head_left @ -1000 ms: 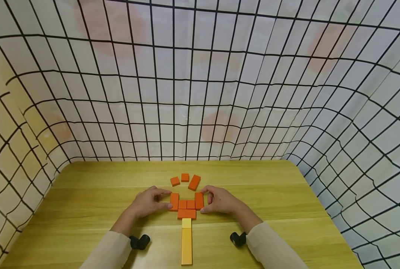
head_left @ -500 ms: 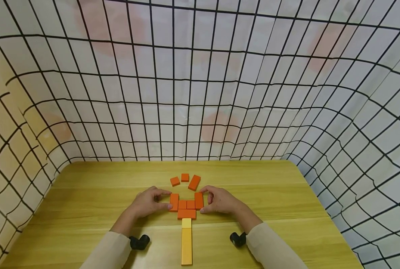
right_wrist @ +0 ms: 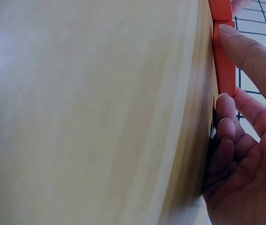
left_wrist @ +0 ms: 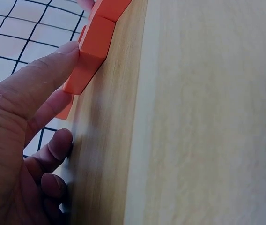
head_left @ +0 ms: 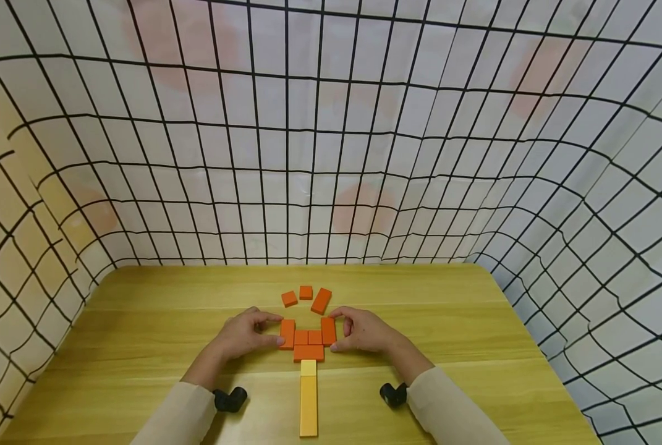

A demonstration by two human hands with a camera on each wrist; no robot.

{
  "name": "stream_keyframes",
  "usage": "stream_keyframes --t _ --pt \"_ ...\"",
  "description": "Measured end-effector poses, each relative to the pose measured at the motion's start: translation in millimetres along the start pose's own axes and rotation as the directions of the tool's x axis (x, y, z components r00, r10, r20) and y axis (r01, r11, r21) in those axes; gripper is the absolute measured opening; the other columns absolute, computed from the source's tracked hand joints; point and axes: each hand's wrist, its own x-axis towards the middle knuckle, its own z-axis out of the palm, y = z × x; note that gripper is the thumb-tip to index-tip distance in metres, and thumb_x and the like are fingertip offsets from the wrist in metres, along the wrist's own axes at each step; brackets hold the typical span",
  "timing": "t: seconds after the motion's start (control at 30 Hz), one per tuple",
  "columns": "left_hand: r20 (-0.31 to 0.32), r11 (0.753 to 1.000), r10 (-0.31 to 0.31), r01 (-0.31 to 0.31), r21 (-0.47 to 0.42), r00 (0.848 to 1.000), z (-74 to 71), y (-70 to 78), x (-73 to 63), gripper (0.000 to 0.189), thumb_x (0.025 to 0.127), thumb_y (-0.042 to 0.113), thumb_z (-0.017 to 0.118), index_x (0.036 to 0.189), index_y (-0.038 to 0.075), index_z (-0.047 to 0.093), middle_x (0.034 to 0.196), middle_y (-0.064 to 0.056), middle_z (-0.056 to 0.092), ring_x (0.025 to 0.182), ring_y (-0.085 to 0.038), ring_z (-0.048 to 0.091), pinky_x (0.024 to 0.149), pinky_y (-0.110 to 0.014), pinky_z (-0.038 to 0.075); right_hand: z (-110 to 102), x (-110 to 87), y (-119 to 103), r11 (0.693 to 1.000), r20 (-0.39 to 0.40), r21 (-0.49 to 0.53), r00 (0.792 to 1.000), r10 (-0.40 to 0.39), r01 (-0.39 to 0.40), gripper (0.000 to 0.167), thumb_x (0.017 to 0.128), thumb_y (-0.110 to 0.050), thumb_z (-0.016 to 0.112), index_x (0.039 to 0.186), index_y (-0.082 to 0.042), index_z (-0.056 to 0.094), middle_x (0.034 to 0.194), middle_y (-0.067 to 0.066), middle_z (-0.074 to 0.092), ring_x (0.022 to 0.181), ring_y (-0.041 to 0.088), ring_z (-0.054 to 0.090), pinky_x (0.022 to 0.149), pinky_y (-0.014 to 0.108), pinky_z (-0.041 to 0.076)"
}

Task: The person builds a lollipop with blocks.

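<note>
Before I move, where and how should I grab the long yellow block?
Probably pinch the long yellow block mid-length across its long sides, coming from above: it lies flat, those sides are free, and its far end meets the paler yellow block.

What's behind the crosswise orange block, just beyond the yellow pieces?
Two small orange blocks side by side, between two longer orange blocks; three loose orange blocks lie farther back. The far face of the crosswise orange block is hidden.

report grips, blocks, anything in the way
Left grip pinches left outer block; right grip pinches right outer block. Two small blocks between. Nothing visibly blocking.
</note>
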Motion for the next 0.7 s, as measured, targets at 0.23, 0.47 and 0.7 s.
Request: stream_keyframes --t 0.23,0.47,0.7 --pt "-0.004 1.0 -0.009 0.009 -0.002 1.0 -0.7 0.8 -0.8 0.048 0.082 0.042 0.085 0.125 0.025 0.073 0.097 -0.001 0.057 0.089 -0.016 0.049 0.075 -0.033 0.04 0.0 1.9 0.5 1.0 -0.002 -0.013 1.0 0.004 -0.004 0.063 0.081 -0.036 0.088 0.136 -0.023 0.059 0.083 -0.003 0.057 0.069 0.011 0.048 0.065 0.027 0.044" --pt "-0.012 1.0 -0.007 0.007 0.003 1.0 0.0 -0.1 -0.2 0.047 0.083 0.042 0.084 0.125 0.025 0.073 0.098 0.0 0.058 0.089 -0.016 0.05 0.076 -0.033 0.041 0.5 2.3 -0.2 1.0 -0.009 -0.021 1.0 0.015 -0.015 0.063 0.081 -0.035 0.088 0.135 -0.022 0.059 0.082 -0.003 0.057 0.069 0.012 0.048 0.065 0.028 0.044" --pt "-0.01 1.0 0.003 -0.003 0.001 1.0 0.7 -0.7 -0.5 0.047 0.083 0.042 0.084 0.125 0.024 0.073 0.096 0.0 0.057 0.087 -0.016 0.049 0.074 -0.033 0.04 0.3 -0.3 -1.3 1.0 -0.01 0.003 1.0 0.019 -0.019 0.063 0.08 -0.035 0.088 0.135 -0.022 0.059 0.083 -0.002 0.057 0.069 0.013 0.049 0.063 0.028 0.043"
